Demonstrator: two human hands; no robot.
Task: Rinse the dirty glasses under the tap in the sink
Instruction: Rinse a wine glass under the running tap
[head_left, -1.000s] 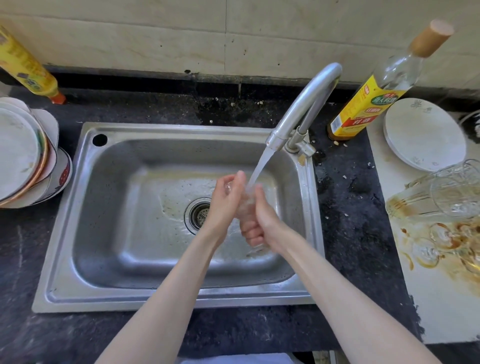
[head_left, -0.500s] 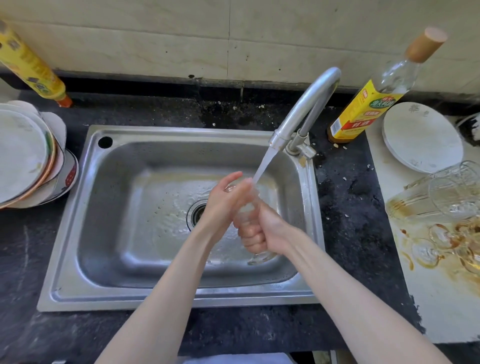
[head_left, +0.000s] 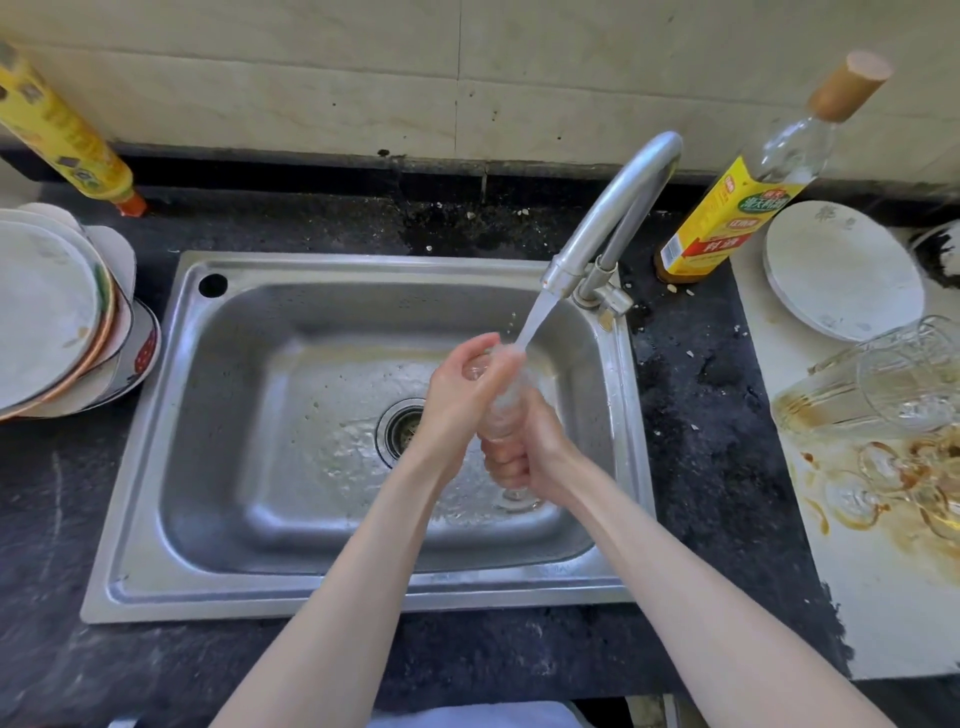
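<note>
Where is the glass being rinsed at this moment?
In the head view, the glass is over the right half of the sink, right of the drain, under the tap stream, held between the left hand and right hand.

Silver sink (head_left: 156, 467), speckled black counter (head_left: 701, 415)

We see the glass (head_left: 501, 410) only in part: the left hand (head_left: 462, 395) covers its upper portion and the right hand (head_left: 524, 452) wraps its lower portion, and motion blur and running water smear the rest. We cannot determine its rim shape or remaining dirt. The stacked plates (head_left: 47, 317) are cut off by the left edge, as is the yellow bottle (head_left: 62, 140) at its top. The lying glasses (head_left: 883, 384) run past the right edge, so we cannot count them. The label text on the oil bottle (head_left: 727, 218) is too small to read.
</note>
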